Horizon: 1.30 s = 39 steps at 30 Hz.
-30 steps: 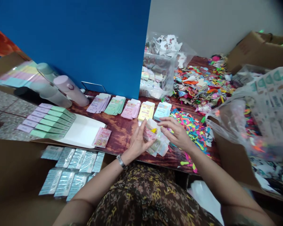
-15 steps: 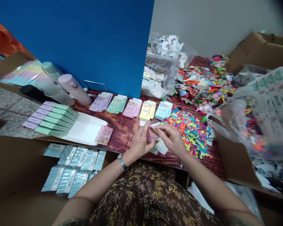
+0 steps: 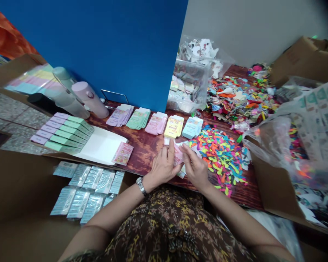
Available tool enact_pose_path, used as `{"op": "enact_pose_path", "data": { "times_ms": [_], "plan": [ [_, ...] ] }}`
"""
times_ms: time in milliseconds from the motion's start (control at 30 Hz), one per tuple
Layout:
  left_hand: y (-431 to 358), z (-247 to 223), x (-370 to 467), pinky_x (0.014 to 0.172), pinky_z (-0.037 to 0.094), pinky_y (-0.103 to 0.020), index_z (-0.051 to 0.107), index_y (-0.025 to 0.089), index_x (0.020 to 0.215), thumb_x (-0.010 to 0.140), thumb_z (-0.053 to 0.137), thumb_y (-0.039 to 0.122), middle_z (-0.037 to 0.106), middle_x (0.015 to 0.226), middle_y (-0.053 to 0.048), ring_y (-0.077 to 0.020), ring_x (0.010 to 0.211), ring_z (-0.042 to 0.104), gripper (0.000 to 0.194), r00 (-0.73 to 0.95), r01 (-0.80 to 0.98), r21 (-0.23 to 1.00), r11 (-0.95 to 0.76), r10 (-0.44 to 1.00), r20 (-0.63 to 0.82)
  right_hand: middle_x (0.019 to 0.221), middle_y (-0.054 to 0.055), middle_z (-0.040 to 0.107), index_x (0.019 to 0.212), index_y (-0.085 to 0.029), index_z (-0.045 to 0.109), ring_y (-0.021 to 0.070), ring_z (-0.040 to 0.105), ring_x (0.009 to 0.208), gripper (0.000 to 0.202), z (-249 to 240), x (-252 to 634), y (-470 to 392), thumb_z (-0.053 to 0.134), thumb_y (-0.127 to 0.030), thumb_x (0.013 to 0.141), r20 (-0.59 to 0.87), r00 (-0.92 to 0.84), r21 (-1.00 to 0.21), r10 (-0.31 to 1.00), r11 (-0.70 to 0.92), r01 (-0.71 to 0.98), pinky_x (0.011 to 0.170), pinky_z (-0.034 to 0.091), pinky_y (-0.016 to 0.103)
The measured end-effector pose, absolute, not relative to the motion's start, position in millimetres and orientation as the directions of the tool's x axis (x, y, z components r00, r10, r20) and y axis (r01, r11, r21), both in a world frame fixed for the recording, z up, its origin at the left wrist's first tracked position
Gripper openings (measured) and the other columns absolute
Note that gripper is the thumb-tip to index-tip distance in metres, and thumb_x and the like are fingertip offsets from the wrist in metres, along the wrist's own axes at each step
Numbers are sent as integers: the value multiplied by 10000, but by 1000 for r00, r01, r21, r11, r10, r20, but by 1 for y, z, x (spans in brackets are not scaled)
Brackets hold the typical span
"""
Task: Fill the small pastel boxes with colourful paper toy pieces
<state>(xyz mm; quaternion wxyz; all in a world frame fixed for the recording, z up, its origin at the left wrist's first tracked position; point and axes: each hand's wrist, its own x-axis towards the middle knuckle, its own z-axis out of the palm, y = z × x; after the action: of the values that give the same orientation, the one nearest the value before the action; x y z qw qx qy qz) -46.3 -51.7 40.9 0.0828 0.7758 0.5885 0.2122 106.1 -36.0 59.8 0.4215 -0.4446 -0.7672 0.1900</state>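
Between my two hands is a small pink printed carton (image 3: 178, 155), partly covered by fingers. My left hand (image 3: 164, 163) grips its left side, the wrist wearing a metal watch. On the other side, my right hand (image 3: 195, 167) pinches the carton's right upper edge with thumb and fingertips. Some pale cards (image 3: 182, 172) lie beneath. Just beyond my hands stand flat stacks of yellow cartons (image 3: 174, 126) and blue cartons (image 3: 192, 127). Near my right hand spreads a heap of colourful balloons (image 3: 221, 156).
Purple (image 3: 119, 115), green (image 3: 138, 118) and pink carton stacks (image 3: 156, 123) continue leftward. A filled pink box (image 3: 123, 153) leans by a white tray (image 3: 102, 145) with green and purple boxes. Bottles (image 3: 90, 98) stand behind. A clear bin (image 3: 190, 87) and plastic bag (image 3: 278, 142) flank the work area.
My right hand has shifted slightly left and closed in on the pink carton; the dark item formerly at its fingertips is no longer visible. The view has shifted slightly.
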Motion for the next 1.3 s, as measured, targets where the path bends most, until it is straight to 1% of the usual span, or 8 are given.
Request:
{"op": "enact_pose_path", "data": {
  "times_ms": [300,467,567,700,800,1000,1133,1300],
  "plan": [
    [-61,43,-63,874,523,-417,-89,126,1553,888,522,402,504,1263,-186,-298,1070,544,944,219,889,360,-284,952,213,1203,74,711,1404,-212,529,197,711,1047,425,55,102,-34,505,-262,983,226,-246,-875,942,308,374,884,602,300],
    [-60,43,-64,844,519,-426,-18,116,1559,911,480,398,497,1250,-201,-305,1041,542,865,246,915,265,-304,942,229,1218,72,708,1415,-224,515,183,689,1098,438,50,93,-39,499,-188,979,388,-231,-796,892,451,405,965,570,313],
    [-61,45,-63,841,518,-410,-25,107,1557,918,476,398,500,1239,-199,-296,1044,545,862,204,921,297,-253,961,186,1296,90,663,1455,-223,463,185,647,1178,475,47,83,-46,466,-160,984,458,-229,-749,859,511,422,1031,534,349],
    [-67,48,-81,826,517,-391,57,135,1566,913,503,415,544,1197,-172,-285,1018,563,839,130,943,292,-160,984,119,1440,128,539,1507,-212,374,228,522,1330,546,41,77,-47,489,-208,973,414,-425,-717,805,576,392,1103,472,431],
    [-73,45,-110,927,470,-505,254,109,1532,881,552,520,596,1123,-185,-341,1036,568,826,2,989,144,-21,992,128,1372,133,596,1508,-217,363,233,582,1261,558,32,78,-43,509,-241,970,338,-459,-748,822,531,399,1057,507,430],
    [-80,26,-154,1079,187,-745,405,87,1457,828,674,441,443,1445,-277,-493,1357,355,770,-143,988,-43,149,982,124,1236,120,671,1411,-220,489,234,657,1123,442,22,76,-37,504,-253,971,312,-483,-747,818,525,408,960,554,399],
    [-63,29,-156,1085,211,-727,367,89,1475,840,620,566,414,1473,-269,-490,1376,329,834,-94,996,18,92,983,159,1151,108,702,1358,-223,537,221,679,1046,393,25,75,-36,502,-217,967,356,-507,-713,785,579,396,890,573,356],
    [21,30,-133,1064,393,-484,354,20,1440,931,491,525,509,1355,-256,-344,1261,486,730,-21,969,243,-33,976,216,1070,95,714,1327,-223,563,202,695,944,369,31,71,-34,497,-207,965,363,-493,-718,791,574,393,833,583,336]
  ]
}}
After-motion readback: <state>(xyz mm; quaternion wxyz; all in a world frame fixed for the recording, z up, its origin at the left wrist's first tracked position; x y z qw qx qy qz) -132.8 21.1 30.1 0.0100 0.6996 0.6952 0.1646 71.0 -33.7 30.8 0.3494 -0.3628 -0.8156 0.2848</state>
